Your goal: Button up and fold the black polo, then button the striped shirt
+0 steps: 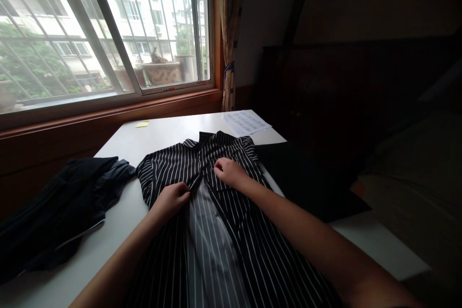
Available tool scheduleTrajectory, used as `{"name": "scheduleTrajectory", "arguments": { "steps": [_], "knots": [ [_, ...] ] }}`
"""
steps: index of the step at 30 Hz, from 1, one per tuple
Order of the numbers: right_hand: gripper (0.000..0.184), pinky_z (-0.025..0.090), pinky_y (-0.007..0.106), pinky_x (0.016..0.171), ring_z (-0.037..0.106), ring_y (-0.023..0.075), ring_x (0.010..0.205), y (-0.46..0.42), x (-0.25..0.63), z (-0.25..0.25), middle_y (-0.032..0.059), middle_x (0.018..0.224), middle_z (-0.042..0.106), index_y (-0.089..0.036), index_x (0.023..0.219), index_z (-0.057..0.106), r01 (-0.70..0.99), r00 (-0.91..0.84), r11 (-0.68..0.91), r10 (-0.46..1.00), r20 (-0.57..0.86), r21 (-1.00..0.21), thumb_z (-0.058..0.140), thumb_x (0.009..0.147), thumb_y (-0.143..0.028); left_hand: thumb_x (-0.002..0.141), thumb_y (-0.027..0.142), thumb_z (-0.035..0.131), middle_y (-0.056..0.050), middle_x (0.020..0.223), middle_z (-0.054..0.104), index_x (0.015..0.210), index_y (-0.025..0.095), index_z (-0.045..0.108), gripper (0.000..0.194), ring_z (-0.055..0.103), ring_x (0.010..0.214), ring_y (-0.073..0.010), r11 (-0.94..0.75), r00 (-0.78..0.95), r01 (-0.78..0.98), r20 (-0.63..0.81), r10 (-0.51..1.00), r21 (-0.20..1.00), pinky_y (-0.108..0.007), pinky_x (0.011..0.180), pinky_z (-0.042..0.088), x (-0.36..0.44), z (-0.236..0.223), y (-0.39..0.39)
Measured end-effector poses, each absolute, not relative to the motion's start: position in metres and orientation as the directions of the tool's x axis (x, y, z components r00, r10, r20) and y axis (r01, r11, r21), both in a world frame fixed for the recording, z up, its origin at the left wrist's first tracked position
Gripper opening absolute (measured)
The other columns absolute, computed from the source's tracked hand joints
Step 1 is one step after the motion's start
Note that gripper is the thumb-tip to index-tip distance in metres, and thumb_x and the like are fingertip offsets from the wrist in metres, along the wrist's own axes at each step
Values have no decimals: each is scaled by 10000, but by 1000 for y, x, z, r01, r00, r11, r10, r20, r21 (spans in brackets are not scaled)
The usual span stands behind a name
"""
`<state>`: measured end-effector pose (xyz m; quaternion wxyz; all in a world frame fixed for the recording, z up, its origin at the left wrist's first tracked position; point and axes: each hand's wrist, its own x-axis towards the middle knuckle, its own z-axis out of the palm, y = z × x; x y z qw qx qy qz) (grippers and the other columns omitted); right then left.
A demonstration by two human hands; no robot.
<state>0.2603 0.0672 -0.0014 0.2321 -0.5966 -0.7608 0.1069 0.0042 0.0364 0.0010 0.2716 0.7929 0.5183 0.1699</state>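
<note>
A black shirt with thin white stripes [169,168] lies spread on the white table [166,132], its front open along the middle and its collar toward the window. My left hand [173,198] is closed, pinching the left front edge of the shirt. My right hand [229,172] is closed too, gripping the right front edge a little higher up. Both forearms rest over the lower part of the shirt.
A heap of dark clothing [57,207] lies at the table's left. A printed sheet of paper [245,122] and a yellow sticky note [142,124] sit at the far edge. Black fabric [306,178] hangs off the right side. A barred window [104,29] is behind.
</note>
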Motion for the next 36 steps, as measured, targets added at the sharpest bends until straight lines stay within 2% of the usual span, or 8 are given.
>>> {"name": "scheduleTrajectory", "arguments": {
  "steps": [3,7,10,14,17,22,29,36],
  "knots": [
    [190,438,261,724,635,165,797,42,244,-7,37,905,710,-205,897,691,759,-229,255,966,121,-599,591,885,-365,827,420,592,-48,854,704,881,175,706,275,640,828,-230,-193,383,630,-84,920,752,-306,739,448,-4,-2,42],
    [182,451,265,711,657,179,813,21,235,-18,41,904,728,-199,908,717,688,-179,213,976,123,-694,637,840,-349,788,510,645,-24,768,667,937,157,703,387,600,708,-189,-34,369,495,-174,913,868,-273,631,424,-10,-9,43],
    [147,463,271,762,662,177,845,18,236,-26,33,905,734,-200,875,730,623,-158,227,974,164,-749,630,839,-302,741,508,712,-27,828,670,981,156,676,427,588,703,-163,63,358,394,-216,908,917,-252,610,417,-9,-6,40],
    [160,473,281,797,670,183,871,22,244,-32,31,915,738,-194,903,739,524,-186,230,971,153,-820,640,837,-302,726,468,758,-15,874,657,1156,210,586,531,584,700,-141,159,342,258,-244,907,953,-231,590,411,-2,8,37],
    [174,478,287,815,674,186,877,24,249,-31,34,925,740,-184,920,739,464,-214,224,967,137,-857,631,851,-302,750,437,748,-11,901,647,1185,234,572,511,587,705,-134,208,411,187,-269,871,960,-236,615,430,7,14,36],
    [193,478,296,842,674,195,906,22,252,-25,42,950,744,-180,950,742,449,-244,222,962,121,-865,601,876,-290,760,374,732,-17,884,656,1090,201,656,381,601,753,-148,153,470,186,-225,854,971,-251,681,456,22,3,37],
    [209,479,296,816,672,188,874,21,254,-24,31,909,739,-183,913,737,443,-236,201,966,102,-874,585,891,-324,795,342,653,-74,1123,712,1082,187,710,331,643,1057,-246,20,432,256,-133,892,966,-353,941,491,23,-7,35],
    [240,490,284,795,663,178,841,21,252,-26,29,873,728,-166,898,723,366,-164,160,981,106,-917,593,882,-367,798,288,618,-45,1036,740,999,207,733,245,672,1005,-232,-210,385,415,38,922,885,-376,965,508,33,-16,28]
  ]
}}
